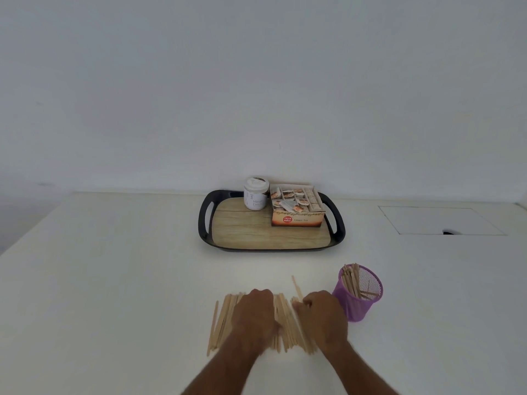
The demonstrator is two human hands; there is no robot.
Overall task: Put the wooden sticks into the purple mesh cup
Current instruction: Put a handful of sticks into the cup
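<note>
pale flat wooden sticks (281,323) lie in loose heap on white table (114,280), under and between both hands. left hand (253,312) palm-down on heap, fingers curled; grip cannot tell. right hand (322,315) fingers curled, pinching stick ends. purple round mesh cup (360,292) just right of right fingers, upright, some sticks inside. beyond fingers: black-rimmed wood-look tray (256,232) with white jar (255,193), open cardboard tea box (296,205).

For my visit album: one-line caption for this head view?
Both hands gather wooden sticks beside a partly filled purple mesh cup.

Plain pale wall (256,81) behind a white table (114,266) with an inset hatch (439,219).
</note>
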